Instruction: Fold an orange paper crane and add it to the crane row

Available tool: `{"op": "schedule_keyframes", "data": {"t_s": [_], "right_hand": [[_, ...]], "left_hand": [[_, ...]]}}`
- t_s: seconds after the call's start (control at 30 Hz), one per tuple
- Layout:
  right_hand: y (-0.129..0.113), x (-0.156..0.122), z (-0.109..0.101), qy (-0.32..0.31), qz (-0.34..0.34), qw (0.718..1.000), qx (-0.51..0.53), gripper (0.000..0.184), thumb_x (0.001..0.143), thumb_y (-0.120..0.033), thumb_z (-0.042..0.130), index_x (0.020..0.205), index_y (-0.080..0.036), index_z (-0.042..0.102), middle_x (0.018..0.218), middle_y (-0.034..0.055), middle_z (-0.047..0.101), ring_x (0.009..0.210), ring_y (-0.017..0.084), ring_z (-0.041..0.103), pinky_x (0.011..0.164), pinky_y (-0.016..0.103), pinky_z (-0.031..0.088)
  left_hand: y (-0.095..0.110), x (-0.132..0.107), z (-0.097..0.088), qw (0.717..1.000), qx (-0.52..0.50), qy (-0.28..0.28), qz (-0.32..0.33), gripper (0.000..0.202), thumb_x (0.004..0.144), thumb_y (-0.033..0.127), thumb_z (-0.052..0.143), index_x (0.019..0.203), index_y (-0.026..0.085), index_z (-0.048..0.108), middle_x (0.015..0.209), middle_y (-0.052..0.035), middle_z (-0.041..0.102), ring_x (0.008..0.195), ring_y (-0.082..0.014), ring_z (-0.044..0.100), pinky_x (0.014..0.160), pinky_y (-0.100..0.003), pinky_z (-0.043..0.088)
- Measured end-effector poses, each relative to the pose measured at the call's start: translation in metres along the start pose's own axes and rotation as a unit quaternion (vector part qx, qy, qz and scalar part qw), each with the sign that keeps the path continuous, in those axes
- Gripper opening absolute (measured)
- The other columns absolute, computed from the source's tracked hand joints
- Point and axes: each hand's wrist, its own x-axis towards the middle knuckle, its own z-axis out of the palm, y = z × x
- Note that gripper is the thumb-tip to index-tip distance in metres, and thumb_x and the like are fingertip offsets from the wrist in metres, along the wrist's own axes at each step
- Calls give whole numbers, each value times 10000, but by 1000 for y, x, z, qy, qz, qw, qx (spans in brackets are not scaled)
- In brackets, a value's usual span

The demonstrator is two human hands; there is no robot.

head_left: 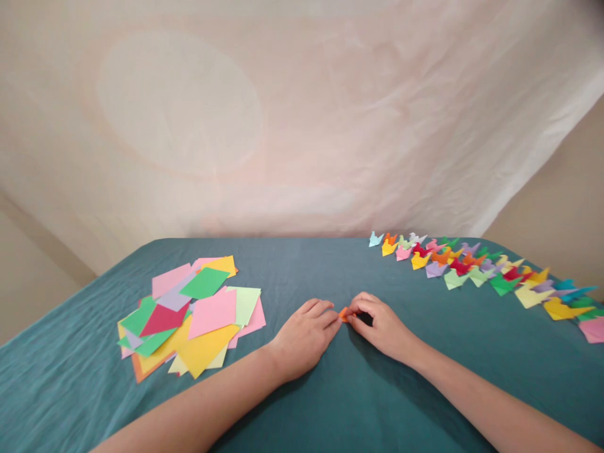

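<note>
A small folded piece of orange paper (343,314) lies between my two hands, low over the table near the middle of the view. My left hand (309,333) rests palm down, its fingertips closed on the paper's left end. From the other side, my right hand (380,324) pinches the paper between thumb and fingers. Most of the paper is covered by fingertips, so its full folded shape is hidden.
A loose pile of coloured paper squares (212,313) spreads over the left of the teal tablecloth (302,270). Several rows of folded paper birds (457,279) stand along the right side, out to the table's edge. A pale cloth (302,126) hangs behind.
</note>
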Motion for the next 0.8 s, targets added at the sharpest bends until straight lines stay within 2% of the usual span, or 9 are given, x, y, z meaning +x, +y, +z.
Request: {"op": "schedule_keyframes", "data": {"t_s": [0.13, 0.23, 0.4, 0.8], "right_hand": [[0, -6, -5, 2, -31, 999, -8, 232, 826, -86, 457, 911, -203, 638, 885, 40, 598, 832, 152, 566, 768, 294, 461], [1, -11, -7, 12, -86, 991, -97, 299, 814, -64, 451, 988, -214, 642, 972, 60, 592, 901, 177, 545, 793, 328, 456], [-3, -17, -6, -19, -153, 960, -235, 321, 812, -57, 473, 1051, -202, 633, 1042, 75, 598, 969, 220, 505, 829, 379, 426], [-6, -17, -3, -16, -168, 942, -291, 253, 884, -131, 436, 1015, -177, 648, 936, 79, 627, 871, 192, 534, 767, 329, 416]], "left_hand": [[0, 0, 0, 1000, 5, 6, -1, 270, 878, 151, 457, 1136, 148, 535, 1061, -66, 580, 1133, -211, 429, 997, -355, 287], [0, 0, 0, 1000, 11, 9, 2, 271, 879, 164, 461, 1140, 150, 535, 1063, -63, 579, 1132, -212, 429, 995, -349, 290], [-1, 0, 0, 1000, 20, 9, 3, 272, 889, 167, 447, 1148, 158, 531, 1053, -57, 581, 1121, -203, 433, 995, -350, 290], [0, 1, -1, 1000, 24, 6, 6, 272, 888, 175, 451, 1148, 155, 527, 1038, -57, 584, 1106, -198, 439, 977, -343, 298]]}}
